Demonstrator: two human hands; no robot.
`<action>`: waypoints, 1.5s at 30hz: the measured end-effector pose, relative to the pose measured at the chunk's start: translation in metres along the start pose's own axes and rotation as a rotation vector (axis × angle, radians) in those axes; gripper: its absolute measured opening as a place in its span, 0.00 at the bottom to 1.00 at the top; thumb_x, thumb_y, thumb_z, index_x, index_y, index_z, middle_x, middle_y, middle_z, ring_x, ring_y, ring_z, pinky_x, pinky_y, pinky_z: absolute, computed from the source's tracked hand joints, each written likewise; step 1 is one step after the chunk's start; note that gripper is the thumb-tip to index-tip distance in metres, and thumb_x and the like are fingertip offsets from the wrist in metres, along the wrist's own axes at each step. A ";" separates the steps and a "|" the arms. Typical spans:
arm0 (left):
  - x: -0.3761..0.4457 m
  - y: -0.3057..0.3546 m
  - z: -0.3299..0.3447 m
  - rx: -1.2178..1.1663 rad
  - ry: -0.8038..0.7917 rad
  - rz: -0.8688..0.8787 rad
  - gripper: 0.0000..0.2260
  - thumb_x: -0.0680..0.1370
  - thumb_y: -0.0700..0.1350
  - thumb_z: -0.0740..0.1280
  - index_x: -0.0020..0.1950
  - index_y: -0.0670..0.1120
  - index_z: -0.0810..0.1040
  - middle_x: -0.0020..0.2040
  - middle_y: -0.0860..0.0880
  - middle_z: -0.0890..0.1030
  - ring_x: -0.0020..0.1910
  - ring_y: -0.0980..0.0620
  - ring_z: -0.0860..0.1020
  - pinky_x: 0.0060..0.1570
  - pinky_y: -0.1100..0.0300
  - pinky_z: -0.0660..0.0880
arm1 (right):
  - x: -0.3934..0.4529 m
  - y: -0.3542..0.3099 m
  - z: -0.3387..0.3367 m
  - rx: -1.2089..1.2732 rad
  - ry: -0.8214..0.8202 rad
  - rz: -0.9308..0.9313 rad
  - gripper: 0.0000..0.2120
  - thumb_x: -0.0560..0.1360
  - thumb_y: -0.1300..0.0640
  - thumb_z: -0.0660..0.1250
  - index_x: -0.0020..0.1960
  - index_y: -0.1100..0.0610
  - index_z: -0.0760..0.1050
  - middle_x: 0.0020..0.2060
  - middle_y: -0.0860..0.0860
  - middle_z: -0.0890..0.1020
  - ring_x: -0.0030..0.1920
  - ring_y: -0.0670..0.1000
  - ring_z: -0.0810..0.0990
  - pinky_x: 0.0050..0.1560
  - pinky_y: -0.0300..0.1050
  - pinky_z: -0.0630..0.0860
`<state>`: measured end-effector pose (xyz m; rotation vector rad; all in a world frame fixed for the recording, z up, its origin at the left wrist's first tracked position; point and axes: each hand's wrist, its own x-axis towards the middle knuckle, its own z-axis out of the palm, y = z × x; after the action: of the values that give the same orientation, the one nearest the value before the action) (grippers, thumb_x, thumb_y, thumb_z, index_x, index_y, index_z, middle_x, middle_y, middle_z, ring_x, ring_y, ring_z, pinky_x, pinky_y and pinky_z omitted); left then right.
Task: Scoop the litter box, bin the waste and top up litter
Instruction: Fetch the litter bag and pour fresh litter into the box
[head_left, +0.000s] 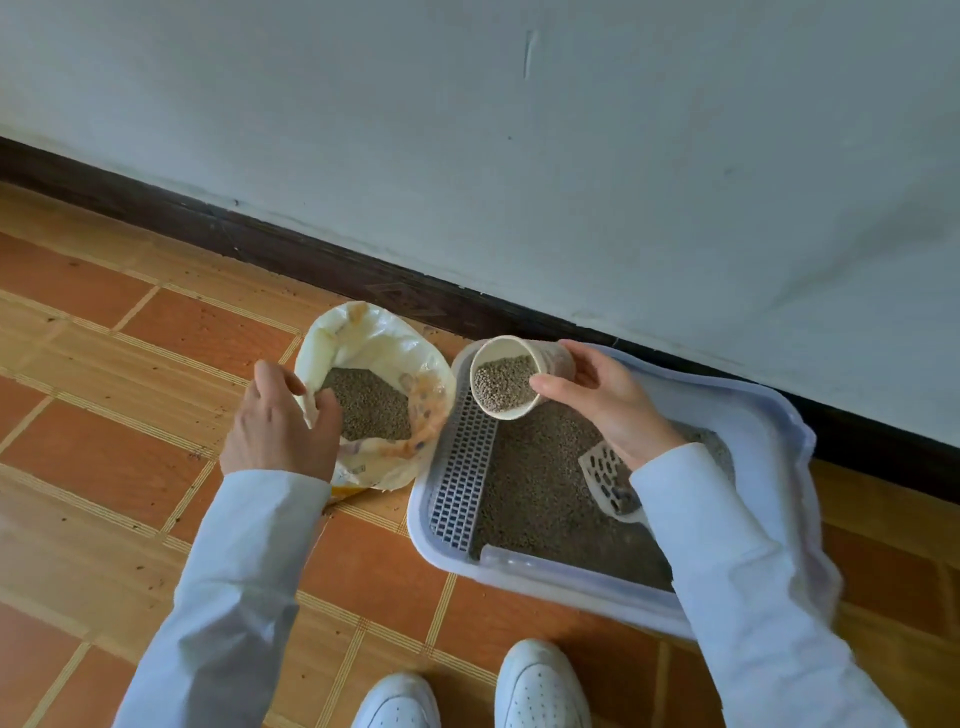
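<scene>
Gripping the litter-filled cup in our right hand, left hand pinching the litter bag open, we should tip slowly over the litter box.

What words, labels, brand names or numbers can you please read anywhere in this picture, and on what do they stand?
None can be read.
Litter bag: orange and yellow print on its folded rim, too blurred and creased to read.
Cup: faint marks on its side, too blurred to read.
Litter box, scoop, shoes, wall: no text visible.
</scene>
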<state>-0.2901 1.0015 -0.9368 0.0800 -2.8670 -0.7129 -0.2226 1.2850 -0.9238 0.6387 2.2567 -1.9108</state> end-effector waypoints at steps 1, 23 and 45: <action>0.001 0.002 0.001 -0.027 -0.016 -0.028 0.12 0.76 0.48 0.65 0.50 0.42 0.66 0.39 0.42 0.75 0.36 0.41 0.73 0.32 0.52 0.67 | -0.004 0.003 -0.007 -0.069 0.021 -0.010 0.34 0.59 0.42 0.78 0.62 0.46 0.73 0.58 0.45 0.79 0.58 0.43 0.77 0.61 0.46 0.75; -0.007 0.020 0.015 0.042 0.150 0.278 0.05 0.73 0.41 0.66 0.47 0.41 0.75 0.46 0.38 0.72 0.48 0.40 0.69 0.43 0.47 0.66 | -0.037 0.024 -0.045 -0.416 0.054 -0.036 0.39 0.61 0.48 0.80 0.67 0.45 0.64 0.61 0.45 0.72 0.59 0.44 0.72 0.54 0.39 0.66; -0.010 0.024 0.025 -0.177 -0.095 0.523 0.08 0.74 0.45 0.61 0.43 0.46 0.80 0.42 0.48 0.80 0.42 0.43 0.75 0.42 0.48 0.73 | -0.038 0.002 -0.058 -0.566 0.178 -0.150 0.45 0.62 0.50 0.80 0.73 0.49 0.59 0.65 0.46 0.67 0.62 0.45 0.67 0.57 0.40 0.63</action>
<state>-0.2852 1.0351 -0.9488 -0.7143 -2.7025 -0.8599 -0.1772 1.3317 -0.9003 0.5806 2.8427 -1.1912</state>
